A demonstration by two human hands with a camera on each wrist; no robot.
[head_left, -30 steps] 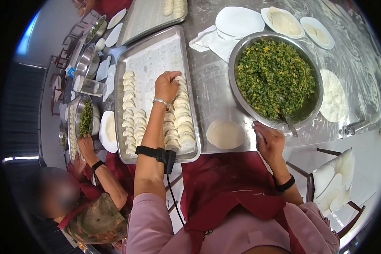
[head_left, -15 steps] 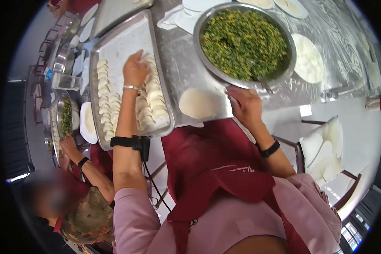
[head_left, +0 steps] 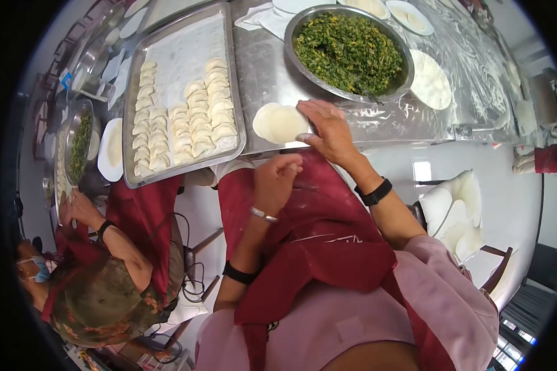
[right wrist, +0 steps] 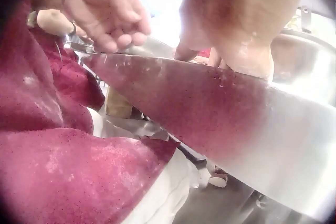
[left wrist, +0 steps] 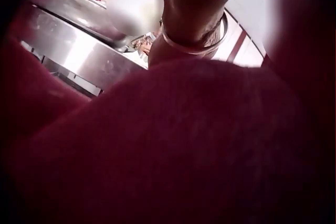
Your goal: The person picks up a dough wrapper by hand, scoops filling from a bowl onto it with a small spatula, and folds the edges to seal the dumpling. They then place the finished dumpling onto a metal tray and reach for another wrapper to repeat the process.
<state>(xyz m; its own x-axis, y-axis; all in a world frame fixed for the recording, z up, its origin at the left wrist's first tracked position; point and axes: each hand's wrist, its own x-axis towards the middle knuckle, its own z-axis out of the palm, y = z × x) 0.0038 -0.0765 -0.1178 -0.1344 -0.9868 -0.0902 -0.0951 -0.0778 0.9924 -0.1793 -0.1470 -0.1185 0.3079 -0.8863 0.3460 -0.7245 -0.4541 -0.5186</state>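
Right hand (head_left: 329,133), fingers flat, touches wrapper stack (head_left: 281,122) lying just left; left hand (head_left: 277,179), loosely curled, empty, hangs nearer.

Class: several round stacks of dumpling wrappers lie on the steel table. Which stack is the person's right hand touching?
The stack at the table's near edge, between the dumpling tray and right hand. The others lie untouched beyond the filling bowl.

Big metal bowl (head_left: 402,77) w/ green filling sits mid-table. Left of it: tray (head_left: 235,80) w/ rows of dumplings (head_left: 189,120). Right of it: floured white disc (head_left: 428,79). Behind it: small plates (head_left: 408,15).
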